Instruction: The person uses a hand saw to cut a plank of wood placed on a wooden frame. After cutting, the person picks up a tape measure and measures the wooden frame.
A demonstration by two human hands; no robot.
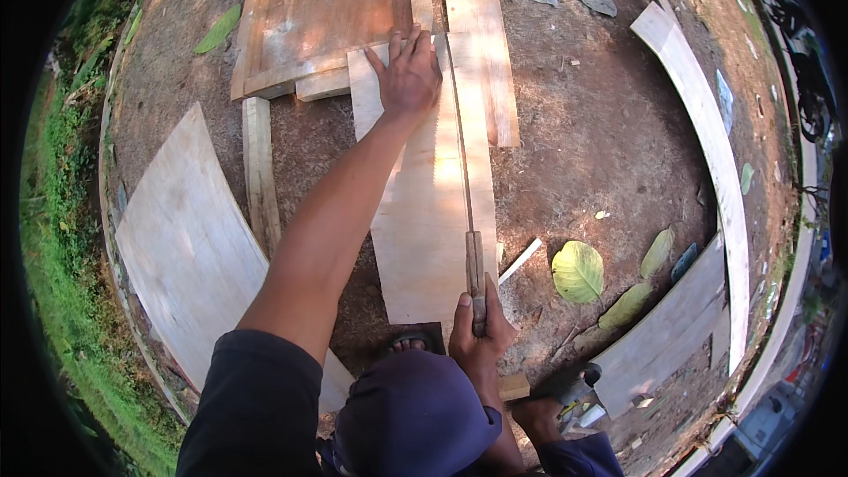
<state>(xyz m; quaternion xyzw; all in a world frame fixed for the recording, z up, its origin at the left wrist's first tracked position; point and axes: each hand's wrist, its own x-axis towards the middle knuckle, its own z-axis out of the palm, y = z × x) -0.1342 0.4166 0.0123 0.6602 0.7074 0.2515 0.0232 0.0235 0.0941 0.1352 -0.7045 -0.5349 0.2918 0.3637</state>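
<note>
My left hand (pixel 412 79) lies with its fingers stretched out on the far end of a pale plywood board (pixel 411 238). In my right hand (pixel 481 336) is the handle of a handsaw (pixel 474 256), gripped near the board's close end. Seen almost edge-on, the thin blade runs away from me along the board's right part, and its far end is beside my left fingers. Where the teeth meet the wood cannot be made out. The board's far end rests by a large reddish-brown wood panel (pixel 331 0) and a long plank (pixel 481 26).
Plywood sheets lie on bare soil at left (pixel 190 230) and at lower right (pixel 662 327). A long pale strip (pixel 707 132) curves along the right. Near my right hand are a small wood offcut (pixel 521 261) and a large yellow-green leaf (pixel 578 271). A dark cap (pixel 411 415) covers the lower middle.
</note>
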